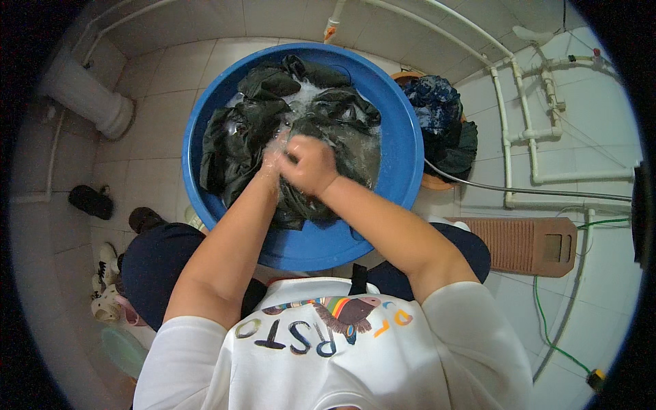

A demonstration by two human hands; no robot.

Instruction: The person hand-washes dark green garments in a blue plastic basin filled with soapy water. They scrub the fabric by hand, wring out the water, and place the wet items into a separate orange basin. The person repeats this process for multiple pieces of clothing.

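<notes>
A large round blue basin (403, 147) stands in front of me, holding dark green wet clothes (239, 140) in sudsy water. Both my hands are close together over the middle of the clothes. My right hand (312, 164) is curled into a fist, and whatever is inside its fingers is hidden. My left hand (276, 152) is smeared by motion just beside it, wet with suds, so its fingers are not clear. Dark cloth lies right under and around both hands.
Behind the basin at right, an orange tub (437, 182) holds more dark clothes (434, 106). A grey hose (506, 188) runs to it. A brown washboard (512, 246) lies at right, near white wall pipes (502, 123). Shoes (106, 301) stand at left, beside a white drainpipe (102, 102).
</notes>
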